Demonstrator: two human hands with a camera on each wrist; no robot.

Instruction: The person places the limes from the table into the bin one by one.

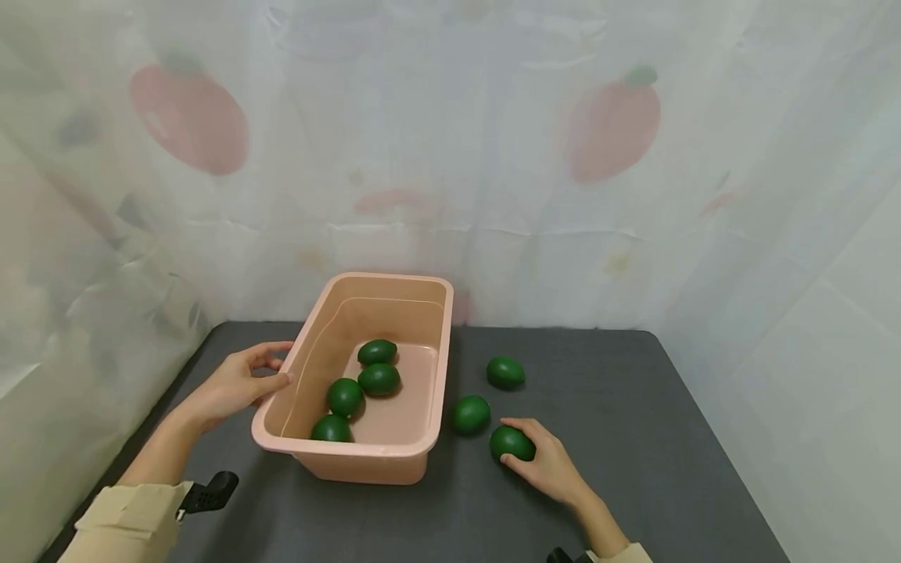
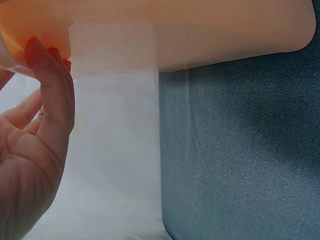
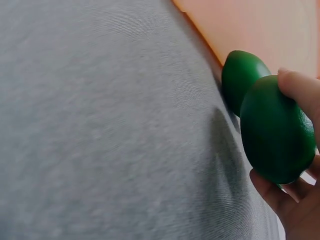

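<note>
**Hands at the tub and the limes**

Head view: the right hand (image 1: pixel 552 467) curls round a green lime (image 1: pixel 511 442) on the dark worktop (image 1: pixel 633 438), right of the pink tub (image 1: pixel 422 367). The left hand (image 1: pixel 235 383) rests on the tub's left rim, fingers relaxed.

Left wrist view: only the palm (image 2: pixel 30 165) and tub wall (image 2: pixel 200 30) show — the rim is cut off.

Right wrist view: the grip on the lime (image 3: pixel 275 132) is half out of frame — a second lime (image 3: pixel 240 75) sits behind, partly hidden.
</note>
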